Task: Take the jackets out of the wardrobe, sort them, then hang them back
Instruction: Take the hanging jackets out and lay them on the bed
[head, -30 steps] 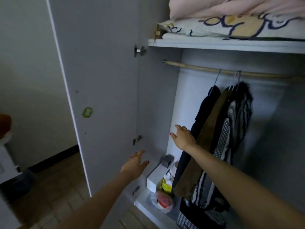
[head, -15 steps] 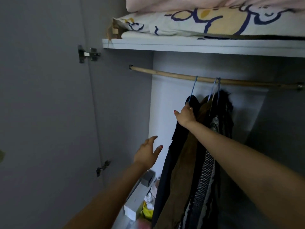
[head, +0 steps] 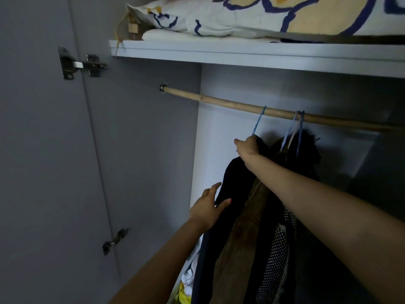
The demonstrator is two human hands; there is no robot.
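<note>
**A:** Where are the jackets, measured from the wooden rail [head: 219, 103]?

**B:** They hang below it, bunched toward its right half. The dark jacket [head: 232, 183] is leftmost, on a blue hanger [head: 258, 121] hooked over the rail. Touching its right side is a brown jacket [head: 247, 229], then a black-and-white mesh garment [head: 276, 255]. Two more blue hooks sit close together further right along the rail.

**A:** And your hands?

**B:** Your right hand [head: 247, 148] is just under the rail, fingers curled round the dark jacket's shoulder at the base of its hook. Your left hand [head: 208, 207] is well below, fingers spread and relaxed, thumb laid against the jacket's left edge.

**A:** What crowds you?

**B:** A shelf [head: 241, 53] lies close above the rail, carrying patterned bedding [head: 230, 20]. The open door [head: 43, 150] stands left of the rail's end, hinges showing. Far below, yellow and white clutter [head: 184, 288], too dim to identify.
</note>
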